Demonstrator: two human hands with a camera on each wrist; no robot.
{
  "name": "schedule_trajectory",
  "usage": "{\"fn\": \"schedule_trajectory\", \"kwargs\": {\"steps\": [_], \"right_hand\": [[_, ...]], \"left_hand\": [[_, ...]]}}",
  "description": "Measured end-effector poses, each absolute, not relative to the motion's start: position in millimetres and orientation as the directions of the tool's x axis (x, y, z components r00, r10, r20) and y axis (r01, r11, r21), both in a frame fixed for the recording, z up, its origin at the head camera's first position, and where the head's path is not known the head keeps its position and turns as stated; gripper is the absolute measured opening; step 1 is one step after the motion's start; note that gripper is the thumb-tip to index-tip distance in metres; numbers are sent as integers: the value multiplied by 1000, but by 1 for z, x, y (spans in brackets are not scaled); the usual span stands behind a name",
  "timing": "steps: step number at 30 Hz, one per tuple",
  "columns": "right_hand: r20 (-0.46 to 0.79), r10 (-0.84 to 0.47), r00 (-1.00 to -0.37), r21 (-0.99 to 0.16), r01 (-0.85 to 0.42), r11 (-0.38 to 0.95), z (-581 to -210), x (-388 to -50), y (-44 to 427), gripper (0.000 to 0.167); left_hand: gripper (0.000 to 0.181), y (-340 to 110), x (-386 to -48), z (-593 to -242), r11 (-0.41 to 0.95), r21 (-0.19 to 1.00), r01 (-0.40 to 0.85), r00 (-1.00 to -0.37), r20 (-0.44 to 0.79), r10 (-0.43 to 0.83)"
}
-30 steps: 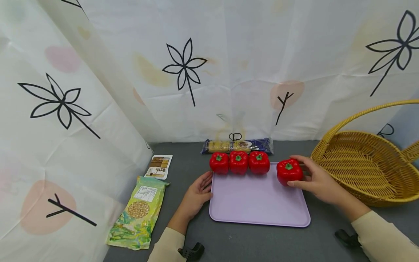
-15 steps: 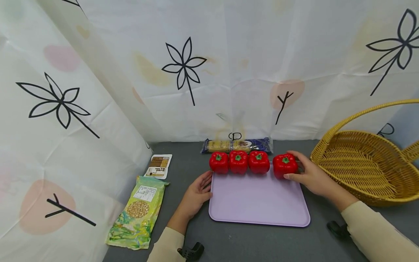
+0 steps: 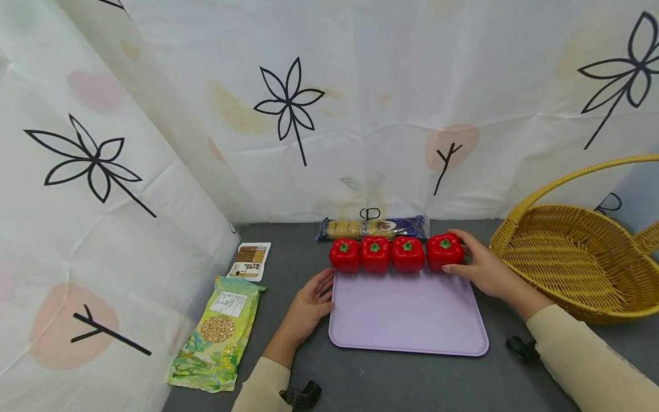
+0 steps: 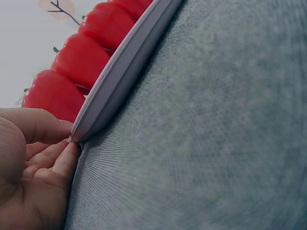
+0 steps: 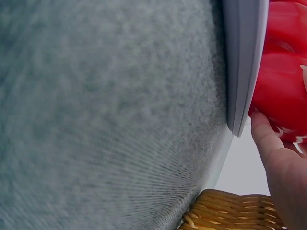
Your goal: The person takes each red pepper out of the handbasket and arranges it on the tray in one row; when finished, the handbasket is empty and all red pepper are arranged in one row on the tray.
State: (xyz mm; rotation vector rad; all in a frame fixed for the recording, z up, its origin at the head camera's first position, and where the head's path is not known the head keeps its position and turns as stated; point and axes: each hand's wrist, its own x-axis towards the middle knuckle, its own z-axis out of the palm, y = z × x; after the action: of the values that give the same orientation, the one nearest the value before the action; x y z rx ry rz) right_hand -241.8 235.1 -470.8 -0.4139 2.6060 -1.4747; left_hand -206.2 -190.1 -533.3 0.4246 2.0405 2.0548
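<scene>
Four-lobed red bell peppers with green stems stand side by side along the far edge of a lilac tray (image 3: 407, 320). My right hand (image 3: 484, 266) holds the rightmost bell pepper (image 3: 444, 252), thumb on its near side and fingers round its right side. In the right wrist view, a finger (image 5: 266, 136) touches this pepper low down beside the tray rim. My left hand (image 3: 308, 304) rests its thumb and fingertips against the tray's left edge. The left wrist view shows these fingers (image 4: 43, 163) meeting the rim; parts of them are hidden.
A yellow wicker basket (image 3: 576, 263) stands at the right, close to my right forearm. Behind the peppers lies a pasta packet (image 3: 373, 228). A green-yellow bag (image 3: 218, 332) and a small brown-white pouch (image 3: 250, 261) lie left on the grey table (image 3: 391, 383). Patterned cloth hangs behind.
My right hand has moved the held bell pepper away from me and slightly left, into line beside the other peppers. The left hand and the tray have stayed in place.
</scene>
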Motion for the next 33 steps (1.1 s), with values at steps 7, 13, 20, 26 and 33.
{"fn": "schedule_trajectory", "kwargs": {"steps": [7,13,20,26,33], "right_hand": [[28,-300,-954,-858,-177,483,-471,-245,231,90],[27,-310,-950,-869,-176,462,-471,-246,229,92],[18,-298,-954,-874,-160,459,-473,-246,231,97],[36,-289,-956,-870,-173,461,-472,-244,234,97],[102,-290,-952,-824,-244,511,-453,-231,236,83]], "left_hand": [[81,-191,-206,-534,-13,999,42,-941,43,336],[81,-190,-207,-534,-14,999,38,-942,41,334],[81,-187,-208,-533,-16,1000,26,-941,30,337],[81,-187,-210,-536,-19,1000,20,-939,25,344],[81,-189,-213,-539,-23,999,23,-939,30,342]]}}
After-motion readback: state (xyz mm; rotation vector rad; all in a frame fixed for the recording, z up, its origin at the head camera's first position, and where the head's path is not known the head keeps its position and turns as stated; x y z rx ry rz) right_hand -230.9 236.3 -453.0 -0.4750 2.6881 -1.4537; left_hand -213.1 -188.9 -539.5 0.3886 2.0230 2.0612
